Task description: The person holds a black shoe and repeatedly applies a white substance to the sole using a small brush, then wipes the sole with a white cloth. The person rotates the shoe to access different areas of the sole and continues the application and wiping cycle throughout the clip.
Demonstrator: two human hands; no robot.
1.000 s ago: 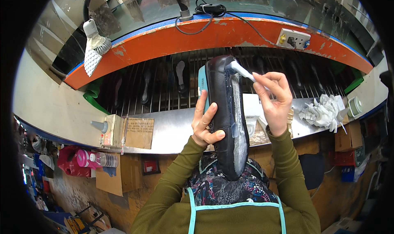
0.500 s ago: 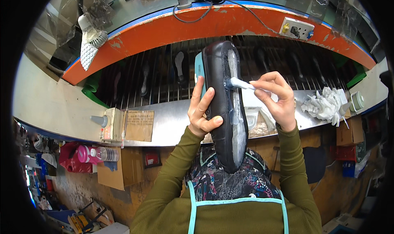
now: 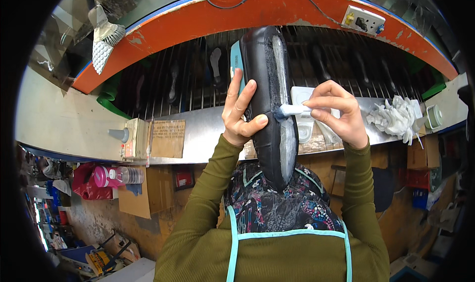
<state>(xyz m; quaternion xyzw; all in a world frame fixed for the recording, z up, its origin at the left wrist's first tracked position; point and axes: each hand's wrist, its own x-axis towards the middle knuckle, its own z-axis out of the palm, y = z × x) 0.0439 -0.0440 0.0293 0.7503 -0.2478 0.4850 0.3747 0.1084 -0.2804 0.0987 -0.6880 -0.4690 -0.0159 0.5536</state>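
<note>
desk: our metal desk (image 3: 203,133) fronts a rack of dark bars under an orange rim (image 3: 297,10); crumpled white rags (image 3: 396,116) right.
shoe: black shoe (image 3: 264,84) upright, sole toward us, above the desk.
left hand (image 3: 240,111): wrapped round the shoe.
right hand (image 3: 336,111): pinching a white brush (image 3: 292,110), tip on the sole.
change: brush lower on the sole than 0.5 s ago.

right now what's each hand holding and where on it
The left hand grips the black shoe around its middle, sole up. The right hand pinches the white handle of a small brush, whose tip touches the sole.
</note>
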